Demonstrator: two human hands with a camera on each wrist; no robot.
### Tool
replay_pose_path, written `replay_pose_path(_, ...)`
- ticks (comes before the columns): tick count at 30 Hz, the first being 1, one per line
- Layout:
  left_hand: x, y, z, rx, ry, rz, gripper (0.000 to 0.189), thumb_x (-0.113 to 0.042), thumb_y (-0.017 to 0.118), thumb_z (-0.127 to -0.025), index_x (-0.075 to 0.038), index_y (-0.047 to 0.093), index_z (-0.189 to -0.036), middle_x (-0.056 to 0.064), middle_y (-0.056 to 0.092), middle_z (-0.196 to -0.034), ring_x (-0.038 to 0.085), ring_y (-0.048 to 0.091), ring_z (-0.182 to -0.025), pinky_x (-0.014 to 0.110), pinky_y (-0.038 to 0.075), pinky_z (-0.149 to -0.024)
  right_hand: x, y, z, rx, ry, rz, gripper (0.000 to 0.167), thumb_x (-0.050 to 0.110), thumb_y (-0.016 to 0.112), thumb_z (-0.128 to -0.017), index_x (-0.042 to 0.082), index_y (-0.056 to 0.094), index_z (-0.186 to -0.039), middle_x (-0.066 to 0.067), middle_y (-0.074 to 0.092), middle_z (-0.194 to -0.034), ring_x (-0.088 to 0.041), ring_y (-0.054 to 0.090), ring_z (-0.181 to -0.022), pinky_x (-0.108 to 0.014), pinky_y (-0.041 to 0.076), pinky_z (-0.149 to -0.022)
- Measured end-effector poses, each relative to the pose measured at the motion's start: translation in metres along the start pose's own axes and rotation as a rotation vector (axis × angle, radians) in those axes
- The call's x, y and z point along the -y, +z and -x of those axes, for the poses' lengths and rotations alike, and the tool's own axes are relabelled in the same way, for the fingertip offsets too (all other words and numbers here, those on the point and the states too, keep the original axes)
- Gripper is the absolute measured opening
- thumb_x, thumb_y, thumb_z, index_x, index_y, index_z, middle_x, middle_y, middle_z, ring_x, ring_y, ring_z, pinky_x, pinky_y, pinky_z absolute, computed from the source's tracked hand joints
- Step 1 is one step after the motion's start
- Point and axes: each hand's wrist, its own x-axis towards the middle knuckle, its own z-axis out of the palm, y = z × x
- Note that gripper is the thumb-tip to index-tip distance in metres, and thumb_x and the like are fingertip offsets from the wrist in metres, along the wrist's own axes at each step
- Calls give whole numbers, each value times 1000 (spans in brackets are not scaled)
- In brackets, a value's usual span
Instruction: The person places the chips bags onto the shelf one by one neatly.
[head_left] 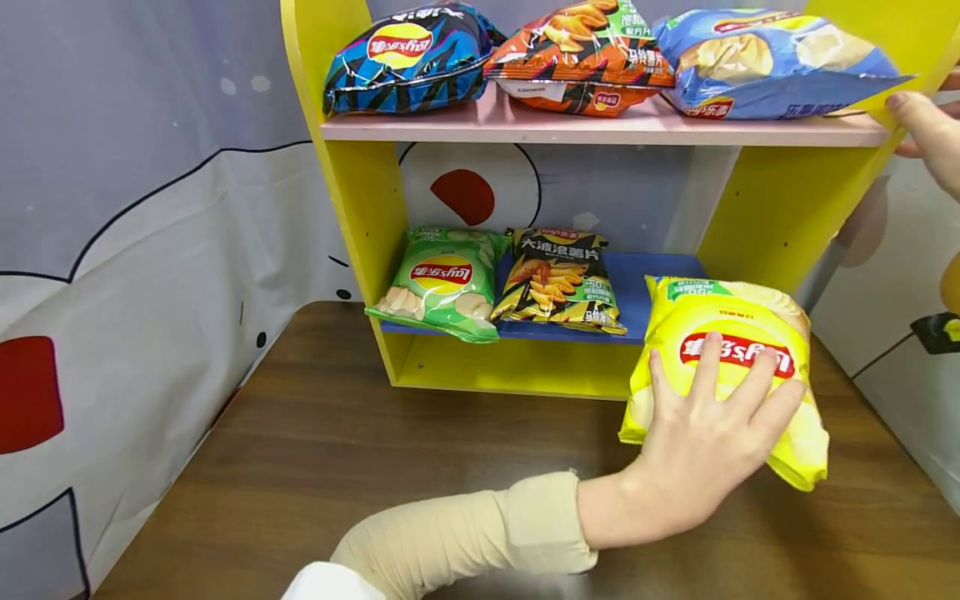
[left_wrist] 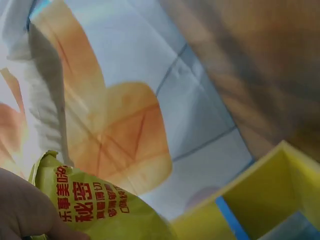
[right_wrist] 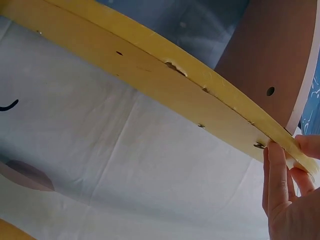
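My left hand (head_left: pixel 697 450) holds a yellow bag of potato chips (head_left: pixel 738 312), fingers spread over its front; the thumb is hidden in the head view. The bag tilts in front of the right end of the blue lower shelf (head_left: pixel 630 279). In the left wrist view the same bag (left_wrist: pixel 107 210) shows red print beside part of the hand (left_wrist: pixel 30 210). At the upper right, my right hand (head_left: pixel 933 133) grips the edge of the rack's yellow side panel (head_left: pixel 795 200). The right wrist view has its fingers (right_wrist: pixel 276 175) on one face of that panel and the thumb opposite.
A green chip bag (head_left: pixel 442 279) and a black one (head_left: pixel 558 279) lie on the lower shelf. The pink upper shelf (head_left: pixel 600 129) bears a blue-black bag (head_left: pixel 412 62), an orange one (head_left: pixel 581 54) and a light-blue one (head_left: pixel 772 62). The rack stands on a brown table (head_left: pixel 315 467) before a printed curtain (head_left: pixel 180 208).
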Motion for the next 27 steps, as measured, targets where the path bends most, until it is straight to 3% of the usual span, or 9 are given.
replay_pose_path(5,10,19,-28,45,-43,-47,37,-17,37,-96,-36,59,-119,-15,60,-129,27,57,-121,55,52,-81,-1,2,-1,-15,-5,0,48,31,53,-96,18,42,-141,30,40,-100,19,40,-74,8,32,-59)
replay_pose_path(10,19,49,-53,155,-85,-42,42,-13,30,-98,-35,54,-124,-15,56,-134,28,52,-127,56,51,-85,-1,2,0,-23,3,16,49,32,53,-96,18,42,-141,30,40,-103,19,40,-75,8,32,-59)
replay_pose_path(13,23,68,-63,253,-91,-24,42,-13,31,-98,-34,50,-128,-15,52,-138,28,49,-129,56,49,-87,-1,2,-1,-24,19,7,47,31,53,-96,20,42,-140,30,40,-101,18,39,-74,8,33,-58)
replay_pose_path(17,24,90,-69,279,-90,-41,41,-11,29,-98,-33,50,-125,-15,52,-137,28,51,-127,54,50,-84,-2,2,-2,-19,21,-1,44,29,53,-97,21,43,-139,29,38,-98,18,39,-74,8,33,-57)
replay_pose_path(23,23,115,-65,248,-90,-78,42,-9,26,-99,-34,50,-121,-15,54,-134,27,53,-124,52,51,-85,-1,2,-3,-15,17,-31,41,27,54,-96,22,44,-136,28,39,-97,18,41,-73,7,34,-56)
replay_pose_path(27,21,125,-57,334,-82,-55,38,-12,35,-100,-35,47,-128,-15,51,-136,24,52,-123,52,50,-88,-1,2,-2,-11,28,-16,47,29,53,-97,19,41,-141,29,39,-100,18,40,-75,7,34,-57)
